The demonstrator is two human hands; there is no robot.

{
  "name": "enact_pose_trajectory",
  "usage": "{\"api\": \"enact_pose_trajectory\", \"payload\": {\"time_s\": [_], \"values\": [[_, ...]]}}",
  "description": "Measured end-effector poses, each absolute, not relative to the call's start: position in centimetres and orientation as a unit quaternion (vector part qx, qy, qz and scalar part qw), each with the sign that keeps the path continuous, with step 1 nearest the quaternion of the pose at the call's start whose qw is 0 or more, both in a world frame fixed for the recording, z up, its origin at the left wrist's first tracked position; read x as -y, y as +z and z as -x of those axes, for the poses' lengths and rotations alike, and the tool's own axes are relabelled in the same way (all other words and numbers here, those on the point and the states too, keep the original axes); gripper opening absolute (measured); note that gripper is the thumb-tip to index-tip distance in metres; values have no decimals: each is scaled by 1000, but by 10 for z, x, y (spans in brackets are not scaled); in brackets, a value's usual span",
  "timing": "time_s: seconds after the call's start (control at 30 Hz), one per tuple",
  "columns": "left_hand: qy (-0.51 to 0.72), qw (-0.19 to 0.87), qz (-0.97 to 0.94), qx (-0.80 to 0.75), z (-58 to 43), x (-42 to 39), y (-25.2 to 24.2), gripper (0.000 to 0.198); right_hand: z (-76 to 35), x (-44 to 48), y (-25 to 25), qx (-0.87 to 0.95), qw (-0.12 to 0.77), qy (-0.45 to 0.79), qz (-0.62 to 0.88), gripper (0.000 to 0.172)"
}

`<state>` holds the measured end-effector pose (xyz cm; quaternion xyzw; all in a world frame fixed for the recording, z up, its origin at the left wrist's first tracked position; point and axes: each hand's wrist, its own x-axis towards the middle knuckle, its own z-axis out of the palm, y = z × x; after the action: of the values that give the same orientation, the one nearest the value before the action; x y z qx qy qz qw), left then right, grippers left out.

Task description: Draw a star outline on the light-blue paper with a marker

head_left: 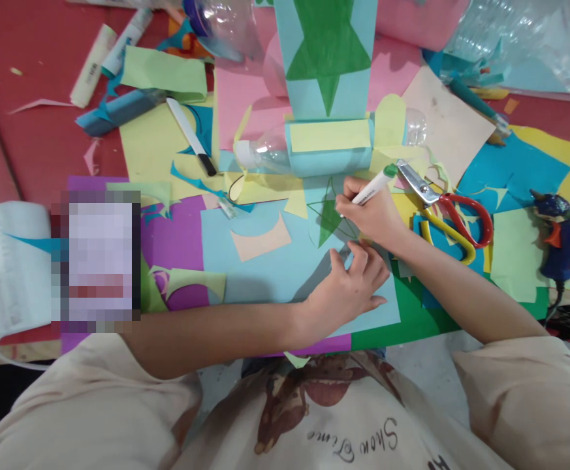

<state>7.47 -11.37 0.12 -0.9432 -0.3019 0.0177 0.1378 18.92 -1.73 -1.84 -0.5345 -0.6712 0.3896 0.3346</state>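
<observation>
Cream printed shirt point(314, 424) fills the bottom of view. Both forearms reach out over it onto the red surface point(30, 143).

Left to right:
- Far left: white plastic container point(5, 261), partly hidden, can't tell what it is.
- Craft knife point(191, 137) lies on yellow paper, black end toward the person.
- Clear bottle point(269, 153) lies on its side, wrapped in blue and yellow paper. Behind it stands an upright blue panel with a finished green star point(326, 59), fully coloured.
- Light blue sheet point(265, 274) lies flat at centre, over purple and green sheets.
- Left hand point(348, 287) rests on the near right part of that sheet. Fingers loosely curled, pressing the paper down, gripping nothing.
- Drawn star point(328, 222) sits on the same sheet, just beyond the left hand and under the right.
- Right hand point(370, 212): fingers closed round the marker point(375, 186) in a pen grip. Tip is down on the drawn star, green end points up and right.
- Scissors point(441, 209), red and yellow handles, lie just right of the right hand.
- Far right: blue glue gun point(559, 235), cord trailing off the edge.

Progress, my read: outline is drawn and only one wedge on the left is filled green. The remaining points look uncoloured, and some are hidden by the right hand. Most of the fill is left.
</observation>
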Motion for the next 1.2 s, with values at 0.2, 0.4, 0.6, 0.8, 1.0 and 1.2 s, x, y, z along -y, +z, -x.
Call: {"api": "enact_pose_trajectory", "payload": {"time_s": [0.2,0.4,0.6,0.8,1.0,1.2], "values": [[16,141,942,303,-75,114,0,51,-189,17,-20,663,344,398,533,35],[19,141,942,305,-75,114,0,52,-190,16,-22,647,378,402,526,32],[19,141,942,305,-75,115,0,52,-189,15,-23,637,390,411,523,33],[21,136,943,304,-76,115,-1,51,-191,16,-22,647,376,413,519,34],[21,140,942,304,-76,115,-1,51,-190,16,-21,653,364,412,520,35],[12,145,941,304,-75,115,-2,51,-191,15,-20,668,344,399,525,33]]}}
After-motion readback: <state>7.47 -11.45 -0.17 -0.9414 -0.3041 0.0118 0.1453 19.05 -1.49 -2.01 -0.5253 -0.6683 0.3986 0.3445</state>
